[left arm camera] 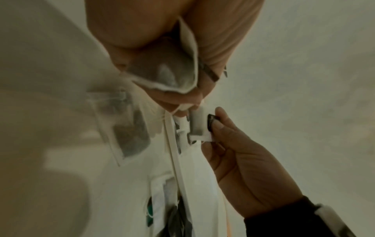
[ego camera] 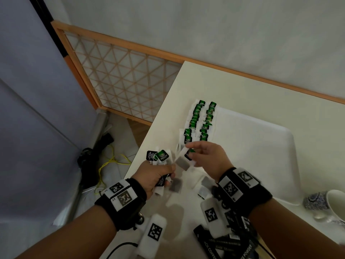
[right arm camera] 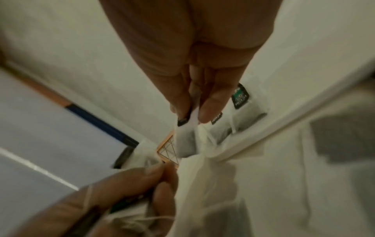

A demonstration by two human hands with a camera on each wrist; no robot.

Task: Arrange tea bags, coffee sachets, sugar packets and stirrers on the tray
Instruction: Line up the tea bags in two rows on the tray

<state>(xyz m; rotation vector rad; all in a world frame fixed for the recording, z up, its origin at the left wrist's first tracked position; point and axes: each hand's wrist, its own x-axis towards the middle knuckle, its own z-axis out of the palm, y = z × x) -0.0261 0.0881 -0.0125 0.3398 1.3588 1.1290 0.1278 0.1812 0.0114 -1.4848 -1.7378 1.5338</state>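
Note:
My left hand (ego camera: pixel 158 176) grips a bunch of green-tagged tea bags (ego camera: pixel 158 156) above the table's left edge. In the left wrist view that bunch of tea bags (left arm camera: pixel 164 72) sits folded in my palm. My right hand (ego camera: pixel 197 156) pinches a single tea bag (ego camera: pixel 182 161) between thumb and fingers, just right of the bunch; the right wrist view shows this tea bag (right arm camera: pixel 192 118) hanging from my fingertips. Two rows of green tea bags (ego camera: pixel 200 121) lie along the left side of the white tray (ego camera: pixel 261 146). Black coffee sachets (ego camera: pixel 224 242) lie near the front edge.
More loose tea bags (ego camera: pixel 204 186) lie on the white table (ego camera: pixel 205 81) under my hands. A blue-patterned cup (ego camera: pixel 326 204) lies at the right edge. A wooden lattice screen (ego camera: pixel 121 77) and cables on the floor (ego camera: pixel 104 161) are left of the table.

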